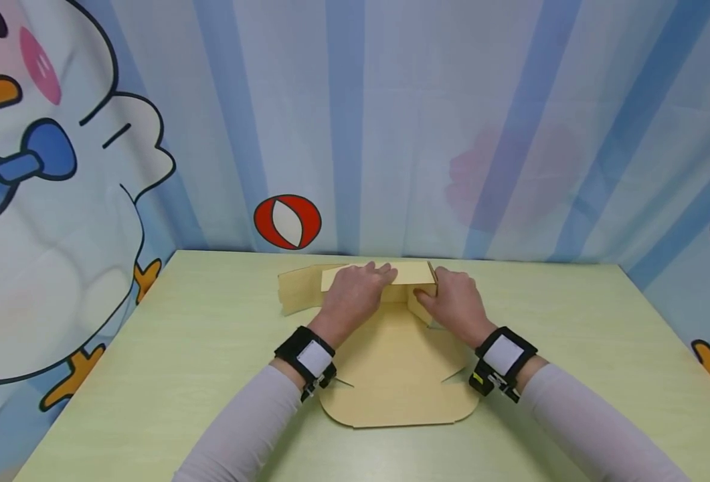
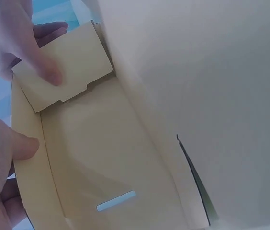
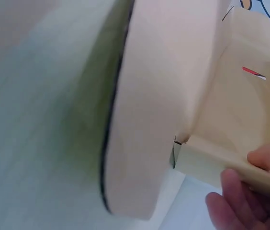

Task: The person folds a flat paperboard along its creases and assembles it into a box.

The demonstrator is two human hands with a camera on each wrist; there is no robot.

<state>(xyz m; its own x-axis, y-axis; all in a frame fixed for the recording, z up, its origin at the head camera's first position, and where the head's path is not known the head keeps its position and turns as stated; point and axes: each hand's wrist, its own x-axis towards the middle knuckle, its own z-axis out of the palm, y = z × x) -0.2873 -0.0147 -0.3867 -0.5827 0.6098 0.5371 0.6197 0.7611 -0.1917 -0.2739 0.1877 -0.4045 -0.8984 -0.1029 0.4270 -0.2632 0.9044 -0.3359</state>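
Observation:
A tan cardboard box blank [image 1: 397, 368], partly folded up, lies on the table, its broad rounded flap towards me. At the far end, my left hand [image 1: 355, 294] holds the folded-over top panel [image 1: 411, 273]; in the left wrist view its thumb lies on the inner face, fingers behind. My right hand [image 1: 456, 304] pinches the right end flap [image 2: 77, 72], which is folded inward, between thumb and fingers. The left end flap [image 1: 297, 289] sticks out sideways, untouched. A narrow slot cuts through the back wall [image 2: 101, 139].
The pale table [image 1: 571, 314] extends on both sides of the cardboard. Behind it hangs a blue-striped curtain [image 1: 385, 134] printed with a large bird and a red ball. Black bands with small devices [image 1: 306, 358] sit on both wrists.

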